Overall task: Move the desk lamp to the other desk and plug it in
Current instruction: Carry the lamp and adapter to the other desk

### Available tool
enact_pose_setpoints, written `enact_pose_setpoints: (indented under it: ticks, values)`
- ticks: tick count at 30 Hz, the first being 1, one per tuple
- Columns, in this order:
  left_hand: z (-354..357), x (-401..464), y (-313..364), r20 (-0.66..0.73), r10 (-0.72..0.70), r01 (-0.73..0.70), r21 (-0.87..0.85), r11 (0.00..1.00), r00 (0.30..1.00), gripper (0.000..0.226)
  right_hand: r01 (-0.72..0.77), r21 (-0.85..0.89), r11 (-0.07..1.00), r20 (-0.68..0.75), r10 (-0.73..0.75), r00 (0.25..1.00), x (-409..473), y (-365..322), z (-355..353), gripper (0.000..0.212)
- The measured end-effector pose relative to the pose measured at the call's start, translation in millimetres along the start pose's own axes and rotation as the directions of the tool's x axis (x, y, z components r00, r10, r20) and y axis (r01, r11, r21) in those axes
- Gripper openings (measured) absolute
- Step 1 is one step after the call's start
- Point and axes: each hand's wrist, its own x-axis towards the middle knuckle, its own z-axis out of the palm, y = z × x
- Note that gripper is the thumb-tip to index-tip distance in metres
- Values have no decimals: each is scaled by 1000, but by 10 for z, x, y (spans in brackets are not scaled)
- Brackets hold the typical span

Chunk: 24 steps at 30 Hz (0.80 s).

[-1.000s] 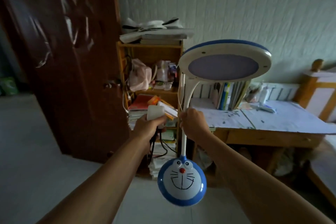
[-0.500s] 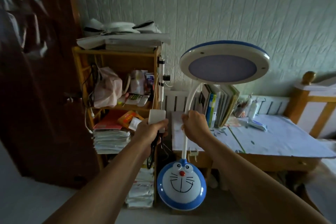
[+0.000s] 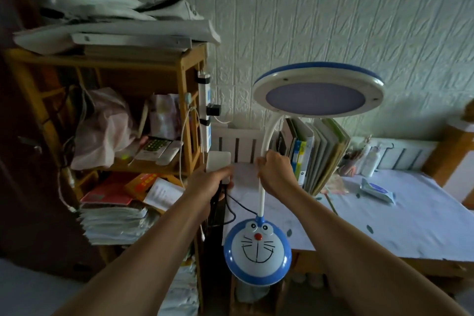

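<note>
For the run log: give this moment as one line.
stage: carrying | right hand: grips desk lamp by its neck | left hand: holds white adapter | lamp: held in the air near desk | plugged in: not yet

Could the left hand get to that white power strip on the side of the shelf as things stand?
Probably yes. The left hand, gripping the white adapter, is just below the power strip with nothing between them. It looks close, though one black plug already fills a socket.
</note>
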Motion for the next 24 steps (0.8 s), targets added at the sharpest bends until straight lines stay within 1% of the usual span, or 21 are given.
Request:
enact_pose_setpoints:
  ticks: [3,7,10,12,15,18,20,22,24]
  values:
    - [147,505,-3,31,-7,7,5,1000,1000,15,-30,-3,1000,-5,30,1000,463,144,95,25]
    - [316,1091,55,45,-28,28,18,999,999,20,-73,-18,997,-5,73,997,1013,248,167,28]
    - [430,1493,89,65,-50,48,30,998,997,15,-50,-58,997,-3,50,999,1411,325,213,25]
    - [497,1729,80,69,-51,48,46,998,996,16,-48,-65,997,0,48,999,1669,397,257,22]
    - [609,2102,42,35,-50,48,55,997,998,19,-95,-14,995,2,95,995,2086,520,345,20]
    - [735,2469,-31,-17,-71,72,40,997,997,25,-111,34,993,45,109,993,2472,637,423,23]
    - [827,2695,-82,-54,-88,90,28,996,995,33,-74,25,997,87,72,994,2722,720,471,24]
    - [901,2877,-126,-90,-102,104,19,994,991,38,-7,-38,999,141,13,990,2935,797,534,22]
    - [968,3034,-160,-125,-106,108,11,994,986,41,19,-66,998,164,-8,986,3145,868,608,20]
